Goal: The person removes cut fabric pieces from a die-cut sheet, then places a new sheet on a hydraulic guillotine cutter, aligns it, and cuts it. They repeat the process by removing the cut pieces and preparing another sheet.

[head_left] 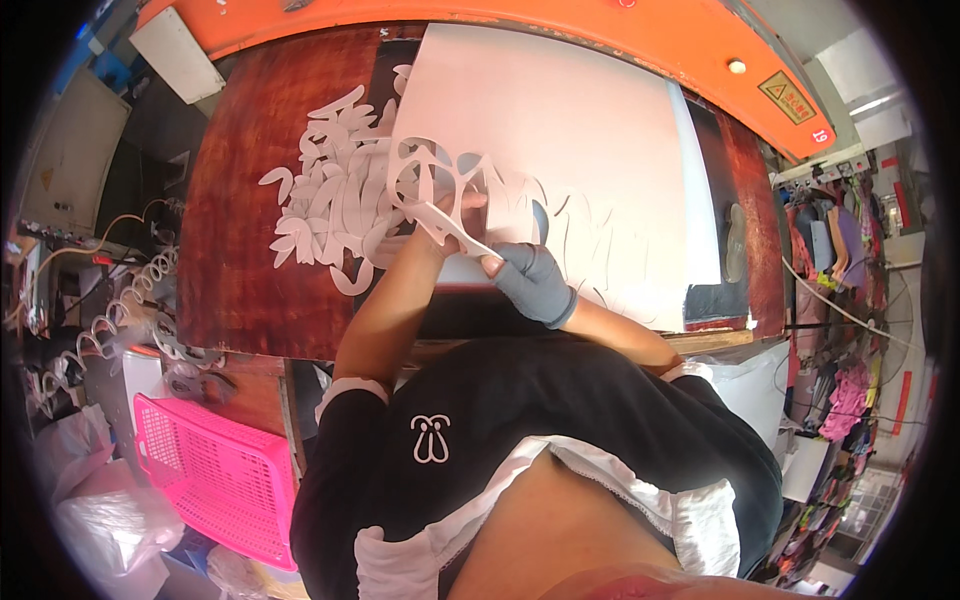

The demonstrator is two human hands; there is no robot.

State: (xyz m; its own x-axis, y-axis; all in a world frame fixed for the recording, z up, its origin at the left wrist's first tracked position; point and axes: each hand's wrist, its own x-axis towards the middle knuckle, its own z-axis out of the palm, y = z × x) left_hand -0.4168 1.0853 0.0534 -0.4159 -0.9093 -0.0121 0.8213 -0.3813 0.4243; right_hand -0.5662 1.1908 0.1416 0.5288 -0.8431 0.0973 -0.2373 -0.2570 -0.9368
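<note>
A large white sheet (570,110) lies on a dark red-brown board (240,230). Its near edge is cut into an open web of scrap (425,165). My bare left hand (462,205) reaches up from the lower middle and grips this web, lifting it off the board. My right hand (530,280), in a grey glove, pinches the end of a long white cut-out piece (445,222) that lies across my left hand. A heap of several white cut shapes (330,205) is just left of both hands.
An orange machine frame (600,25) arches over the far side of the board. A pink plastic basket (215,470) and clear bags (100,500) stand at lower left. Coiled cables (110,310) hang at the left. Clothes and goods (850,400) fill the right side.
</note>
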